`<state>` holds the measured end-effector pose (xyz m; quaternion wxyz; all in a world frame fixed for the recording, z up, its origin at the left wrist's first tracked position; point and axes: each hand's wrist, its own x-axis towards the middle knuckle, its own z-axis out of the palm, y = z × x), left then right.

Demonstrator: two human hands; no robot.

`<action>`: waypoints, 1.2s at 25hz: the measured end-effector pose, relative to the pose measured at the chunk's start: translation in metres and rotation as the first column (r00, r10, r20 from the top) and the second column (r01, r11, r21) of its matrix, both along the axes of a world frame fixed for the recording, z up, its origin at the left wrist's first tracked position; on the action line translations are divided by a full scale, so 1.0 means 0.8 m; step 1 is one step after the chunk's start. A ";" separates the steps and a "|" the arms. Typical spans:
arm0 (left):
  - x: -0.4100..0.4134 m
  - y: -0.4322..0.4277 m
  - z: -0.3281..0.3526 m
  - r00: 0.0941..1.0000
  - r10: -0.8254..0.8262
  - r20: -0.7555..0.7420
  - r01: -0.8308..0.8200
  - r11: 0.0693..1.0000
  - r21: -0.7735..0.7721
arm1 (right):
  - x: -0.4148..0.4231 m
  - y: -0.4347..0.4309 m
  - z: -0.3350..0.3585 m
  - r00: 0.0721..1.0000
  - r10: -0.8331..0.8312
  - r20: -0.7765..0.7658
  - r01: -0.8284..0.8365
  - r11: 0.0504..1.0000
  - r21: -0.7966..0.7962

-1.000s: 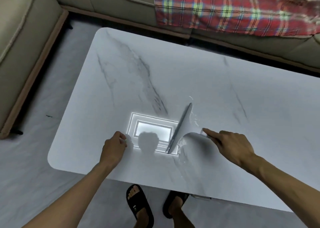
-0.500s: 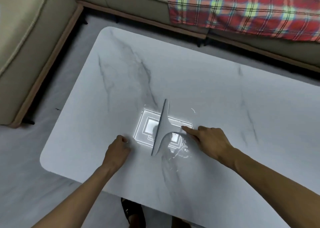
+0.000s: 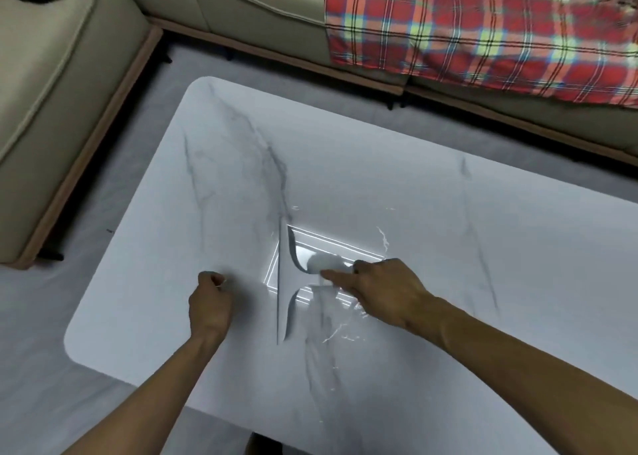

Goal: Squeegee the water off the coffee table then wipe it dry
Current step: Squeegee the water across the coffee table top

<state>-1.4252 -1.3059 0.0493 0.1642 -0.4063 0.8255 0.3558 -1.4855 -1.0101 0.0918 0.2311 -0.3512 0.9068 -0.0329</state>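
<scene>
Looking down from the head camera, a white marble-look coffee table (image 3: 397, 185) with grey veins and rounded corners is seen filling most of the frame. Just below the centre of the picture, a pale grey T-shaped squeegee (image 3: 283, 283) is laid with its long blade running nearly straight up and down the frame, edge pressed to the tabletop. Its handle is gripped by the right hand (image 3: 383, 290), fingers wrapped around it and the index finger stretched out along the handle toward the blade. To the left of the blade, the left hand (image 3: 210, 304) is curled into a loose fist, knuckles resting on the table; whether anything is pinched inside it can't be made out, only a tiny pale speck near the thumb.

Streaks and beads of clear water (image 3: 340, 334) are spotted on the right side of the blade, below and around the right hand, with a few more droplets up above it. A bright rectangular reflection of a ceiling light (image 3: 331, 244) is caught in the glossy top right behind the squeegee.

Along the top and left edges of the frame a beige cushioned sofa (image 3: 69, 75) on a wooden base is visible, and a red plaid blanket (image 3: 483, 26) is draped over it at the upper right. Grey floor (image 3: 34, 368) is seen at lower left.
</scene>
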 end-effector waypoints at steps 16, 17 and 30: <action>-0.061 -0.049 -0.018 0.959 -0.228 0.169 0.210 0.971 0.118 | -0.079 -0.032 -0.029 0.945 -0.328 -0.010 0.327 0.942 0.080; -0.068 -0.041 -0.017 0.952 -0.258 0.167 0.237 0.962 0.132 | -0.070 -0.010 -0.027 0.924 -0.381 -0.016 0.381 0.920 0.086; -0.128 0.061 -0.005 0.863 -0.500 0.075 0.485 0.861 0.155 | -0.091 0.017 -0.013 0.789 -0.614 -0.025 0.614 0.789 0.003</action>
